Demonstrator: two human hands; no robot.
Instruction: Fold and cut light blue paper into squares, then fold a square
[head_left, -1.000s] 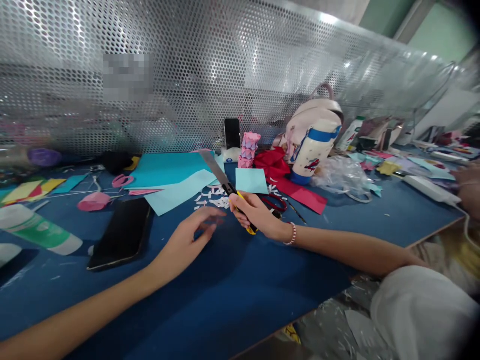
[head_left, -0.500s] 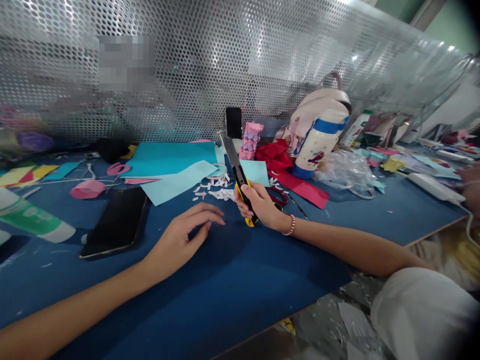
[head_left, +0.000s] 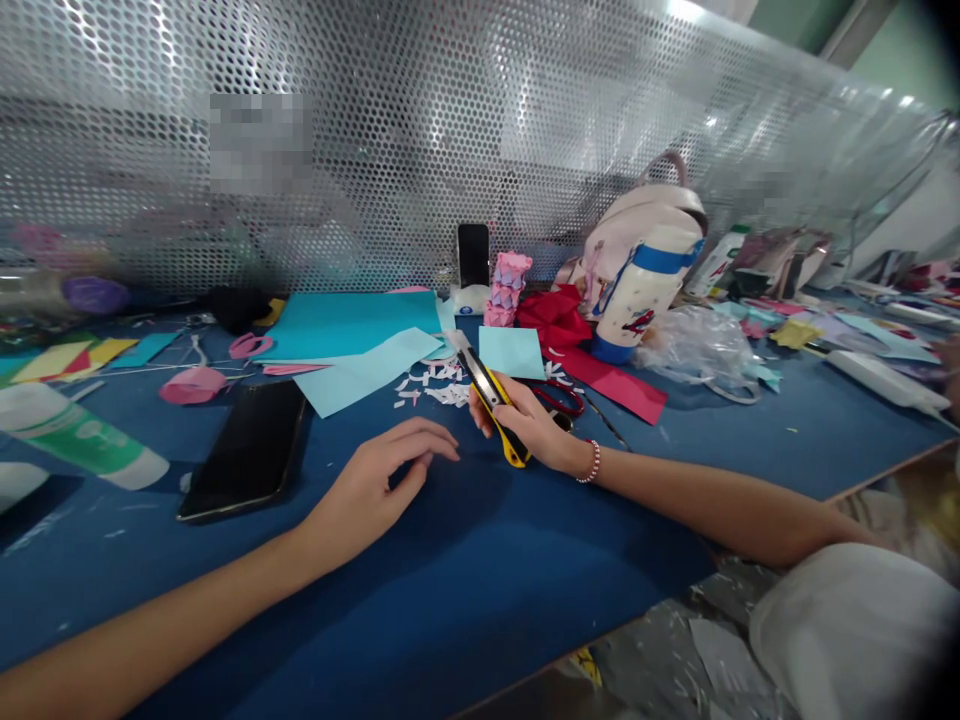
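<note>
In my right hand (head_left: 529,420) is a yellow and black utility knife (head_left: 492,393), its blade pointing up and away to the left. My left hand (head_left: 382,475) rests on the blue table (head_left: 450,600), fingers loosely curved and holding nothing. Just beyond both hands lie small white paper scraps (head_left: 442,385). A light blue paper square (head_left: 511,352) is behind the knife, and a longer light blue sheet (head_left: 367,370) lies to its left. Red-handled scissors (head_left: 562,397) sit partly hidden behind my right hand.
A black phone (head_left: 247,450) and a green-white tube (head_left: 90,435) lie at left. Teal sheets (head_left: 352,315) are at the back. Another phone (head_left: 473,255) stands by a pink folded-paper tower (head_left: 507,290). Rightward are red paper (head_left: 615,383), a bottle (head_left: 641,300) and a backpack (head_left: 607,225).
The utility knife has turned in my right hand, showing more of its yellow body, and its blade shows shorter. My left hand stays nearly still. The view has shifted slightly.
</note>
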